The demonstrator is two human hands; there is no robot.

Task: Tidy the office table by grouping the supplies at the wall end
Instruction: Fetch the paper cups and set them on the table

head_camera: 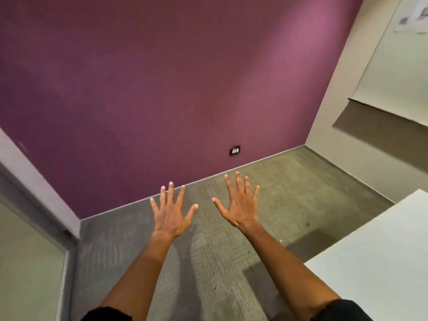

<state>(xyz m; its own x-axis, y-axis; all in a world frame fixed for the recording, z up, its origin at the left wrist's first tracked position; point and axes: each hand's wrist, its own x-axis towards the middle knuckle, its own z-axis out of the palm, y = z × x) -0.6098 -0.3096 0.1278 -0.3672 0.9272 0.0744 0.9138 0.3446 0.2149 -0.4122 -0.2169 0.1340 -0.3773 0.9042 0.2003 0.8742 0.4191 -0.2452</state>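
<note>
So far, nothing of the tidying shows from your head camera. Your left hand point(170, 210) and right hand point(239, 201) are both held out over the carpet point(231, 262), fingers spread wide, holding nothing. Only a bare corner of the table point(375, 262) shows at your right; no supplies are in view, so where they lie cannot be told. By my reading, the grouping is all ahead.
</note>
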